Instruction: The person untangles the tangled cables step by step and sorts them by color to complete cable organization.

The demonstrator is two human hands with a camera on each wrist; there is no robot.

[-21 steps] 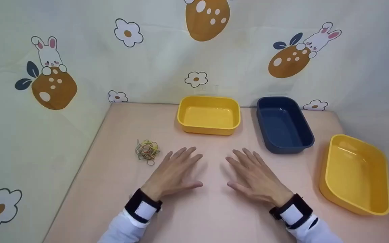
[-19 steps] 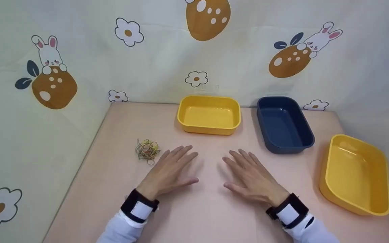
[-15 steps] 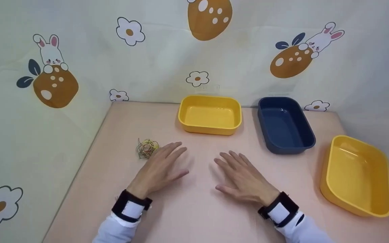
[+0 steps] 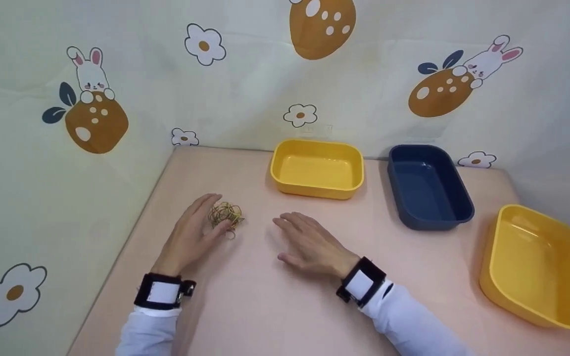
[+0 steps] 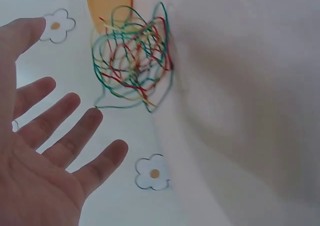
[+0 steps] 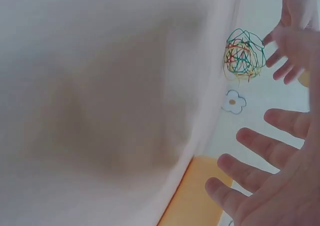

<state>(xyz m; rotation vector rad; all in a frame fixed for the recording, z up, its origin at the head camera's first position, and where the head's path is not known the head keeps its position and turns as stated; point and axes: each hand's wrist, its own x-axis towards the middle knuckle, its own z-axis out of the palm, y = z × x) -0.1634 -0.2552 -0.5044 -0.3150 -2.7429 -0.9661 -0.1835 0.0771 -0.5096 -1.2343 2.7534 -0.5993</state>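
At the opening between the thumb and spread fingers (image 4: 197,207) of my left hand (image 4: 186,241) lies the tangle of coloured bands (image 4: 224,213) on the pink table (image 4: 265,306); whether they touch, I cannot tell. My right hand (image 4: 314,244), fingers also parted, is to its right, apart from it. Farther out sit a yellow tray (image 4: 317,170) and a blue tray (image 4: 428,190).

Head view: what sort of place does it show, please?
Probably an indoor tabletop workspace: a pink table, a bunny-print backdrop along its edges and an open dark blue bin.
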